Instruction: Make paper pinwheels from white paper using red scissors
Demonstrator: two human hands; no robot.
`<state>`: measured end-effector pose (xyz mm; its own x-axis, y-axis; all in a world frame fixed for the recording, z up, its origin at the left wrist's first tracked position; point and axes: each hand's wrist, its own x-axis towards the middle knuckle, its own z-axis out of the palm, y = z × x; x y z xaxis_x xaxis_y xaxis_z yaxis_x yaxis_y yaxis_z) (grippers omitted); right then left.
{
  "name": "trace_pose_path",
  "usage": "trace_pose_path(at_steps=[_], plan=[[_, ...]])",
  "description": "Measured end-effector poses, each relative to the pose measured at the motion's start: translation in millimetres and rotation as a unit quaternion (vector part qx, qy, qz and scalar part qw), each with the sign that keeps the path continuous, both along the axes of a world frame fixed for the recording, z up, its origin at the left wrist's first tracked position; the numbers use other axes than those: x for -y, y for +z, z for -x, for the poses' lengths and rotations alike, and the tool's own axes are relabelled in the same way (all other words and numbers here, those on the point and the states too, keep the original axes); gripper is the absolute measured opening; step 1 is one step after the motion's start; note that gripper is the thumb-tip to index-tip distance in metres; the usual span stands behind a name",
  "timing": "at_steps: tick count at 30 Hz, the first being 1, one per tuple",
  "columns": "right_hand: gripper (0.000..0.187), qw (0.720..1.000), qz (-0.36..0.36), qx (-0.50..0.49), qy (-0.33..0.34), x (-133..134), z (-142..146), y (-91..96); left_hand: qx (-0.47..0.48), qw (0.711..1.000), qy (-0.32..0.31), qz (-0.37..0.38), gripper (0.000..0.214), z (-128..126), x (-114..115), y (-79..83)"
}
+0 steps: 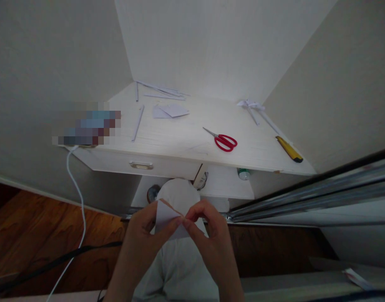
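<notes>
While both hands work low over the lap, the left grip pinches a piece of paper between thumb and fingers, and the right grip nips its edge just beside, the thumb tips close together. Ahead of them, with a gap between, runs the front edge of the bench; walls hem its back and ends. Metal rails stretch off to the right of the right grip.

Scissors lie ahead of the right grip, a cutter farther right along the bench's end. Beyond the left grip, toward the back, are folded papers and a slim paper roll.

Some of the left fingers go behind the paper, so I can't make out its folds. Far left of that grip, something is blurred into squares; its white cable drops past the floor and is cut off below. Under the bench, a jar has its top hidden.
</notes>
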<state>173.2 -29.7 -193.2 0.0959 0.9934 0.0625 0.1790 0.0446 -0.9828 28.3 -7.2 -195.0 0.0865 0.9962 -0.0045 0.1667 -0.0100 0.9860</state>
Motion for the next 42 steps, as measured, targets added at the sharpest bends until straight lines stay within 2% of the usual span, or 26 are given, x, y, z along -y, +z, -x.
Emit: trace_pose_path(at_steps=[2, 4, 9, 11, 12, 14, 17, 19, 22, 25, 28, 33, 36, 42], plan=[[0.010, 1.000, 0.005, -0.003, -0.003, 0.1, -1.8, 0.8, 0.018, 0.999, 0.043, 0.005, 0.014, -0.3, 2.6, 1.1], [0.009, 1.000, 0.011, 0.003, -0.006, 0.3, -6.5, -1.6, 0.061, 0.990, 0.122, 0.030, 0.016, 2.8, 2.3, 1.6], [0.007, 0.997, 0.060, -0.009, -0.052, 3.3, -23.9, -20.1, 0.173, 0.931, 0.313, 0.070, 0.016, 19.6, -8.5, 1.5], [0.008, 0.995, 0.066, -0.038, -0.068, 5.2, -27.3, -24.2, 0.209, 0.909, 0.352, 0.081, 0.015, 21.6, -11.9, 1.3], [0.007, 0.994, 0.060, -0.051, -0.070, 6.0, -27.2, -23.9, 0.223, 0.903, 0.357, 0.087, 0.016, 20.5, -12.7, 1.0], [0.003, 0.995, 0.034, -0.067, -0.061, 7.2, -23.1, -18.8, 0.231, 0.910, 0.333, 0.088, 0.015, 14.9, -12.0, -0.1], [0.010, 0.996, -0.011, -0.086, -0.018, 6.2, -10.4, -5.7, 0.223, 0.937, 0.258, 0.072, 0.014, 3.1, -7.1, -1.2], [0.009, 0.996, -0.025, -0.091, 0.001, 3.8, -1.5, 1.0, 0.213, 0.952, 0.208, 0.067, 0.013, -3.4, -3.0, -0.9], [0.009, 0.996, -0.023, -0.086, -0.019, 0.0, 7.0, 5.0, 0.208, 0.964, 0.159, 0.053, 0.011, -7.9, 2.1, -0.5], [0.011, 0.996, -0.029, -0.076, -0.025, -1.3, 7.7, 5.3, 0.198, 0.969, 0.148, 0.032, 0.011, -7.8, 5.5, -1.4], [0.012, 0.998, -0.029, -0.062, -0.009, 0.2, 3.8, 4.7, 0.191, 0.967, 0.165, 0.031, 0.011, -6.8, 6.2, -1.7], [0.010, 0.999, 0.001, -0.051, 0.011, 4.9, -2.2, -0.5, 0.219, 0.935, 0.273, 0.062, 0.012, -7.2, 1.9, 0.9], [0.009, 0.998, 0.011, -0.061, 0.024, 5.9, -6.3, -4.5, 0.243, 0.927, 0.276, 0.070, 0.013, -7.0, 0.1, 3.3], [0.009, 0.996, -0.007, -0.089, -0.028, 6.1, -25.0, -11.1, 0.268, 0.894, 0.351, 0.072, 0.012, -0.1, -4.2, 12.7]])
